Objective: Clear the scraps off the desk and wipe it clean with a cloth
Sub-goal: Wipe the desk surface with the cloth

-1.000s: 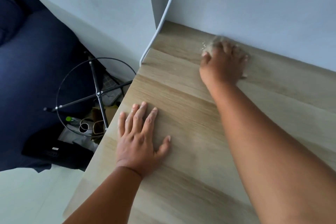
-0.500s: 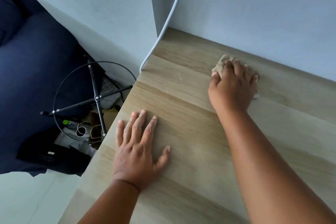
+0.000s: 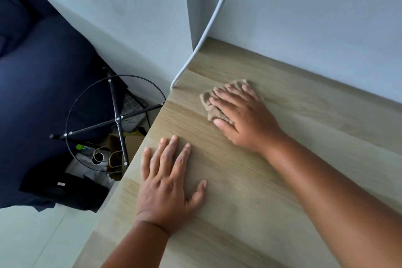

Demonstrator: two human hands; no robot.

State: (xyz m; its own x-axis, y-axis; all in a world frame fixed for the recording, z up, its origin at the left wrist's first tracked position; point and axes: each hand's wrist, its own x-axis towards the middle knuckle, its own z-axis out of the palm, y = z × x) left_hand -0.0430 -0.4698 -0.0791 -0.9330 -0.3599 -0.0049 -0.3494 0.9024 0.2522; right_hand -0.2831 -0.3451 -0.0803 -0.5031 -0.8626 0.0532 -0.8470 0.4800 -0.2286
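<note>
Right hand (image 3: 243,119) flat, fingers spread, pressing crumpled beige cloth (image 3: 214,102) onto light wooden table (image 3: 304,137); left hand (image 3: 167,183) splayed flat on it.

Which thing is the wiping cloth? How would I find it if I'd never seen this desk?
Start at the wooden desk and go to its far corner, where the white cable comes down the wall. The cloth is the crumpled tan rag there, under the right hand. The left hand lies on bare wood.

- Right hand (image 3: 243,115) with cloth (image 3: 210,102) slid from the back wall toward 8 o'clock, now near the cable (image 3: 208,28) end.
- Fingers (image 3: 224,93) flattened over the cloth, formerly bunched.
</note>
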